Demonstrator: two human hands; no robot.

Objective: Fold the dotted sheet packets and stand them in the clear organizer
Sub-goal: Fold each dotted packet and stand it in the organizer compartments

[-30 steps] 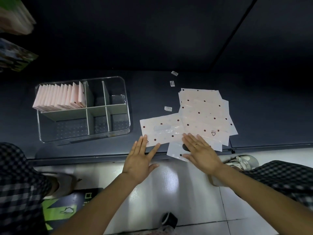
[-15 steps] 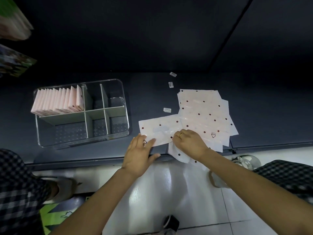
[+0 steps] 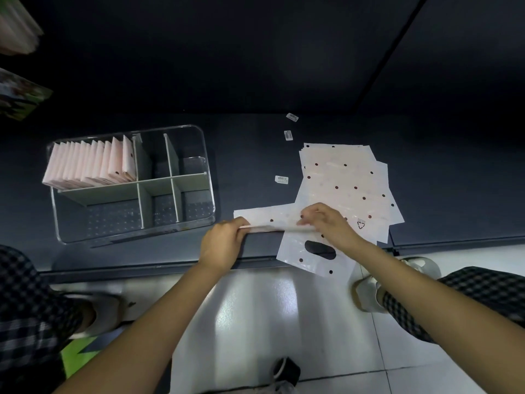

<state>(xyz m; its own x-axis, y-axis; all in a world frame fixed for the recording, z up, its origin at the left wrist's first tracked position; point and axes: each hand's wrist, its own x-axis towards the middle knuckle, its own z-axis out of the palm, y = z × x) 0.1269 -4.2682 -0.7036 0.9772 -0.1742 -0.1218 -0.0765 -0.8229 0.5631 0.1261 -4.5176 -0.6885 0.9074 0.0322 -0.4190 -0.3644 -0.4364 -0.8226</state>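
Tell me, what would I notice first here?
Probably the two hands, left hand and right hand, pinching a dotted sheet packet at the near edge of the dark table. Next, the clear organizer at left, with pink folded packets standing in its back-left compartment.

Both bare forearms reach up from the lower frame toward its centre. The left hand (image 3: 220, 245) is curled, fingers pinching at centre-left. The right hand (image 3: 329, 224), centre-right, has its fingers bent and pinching, knuckles raised, wrist angled toward lower right.
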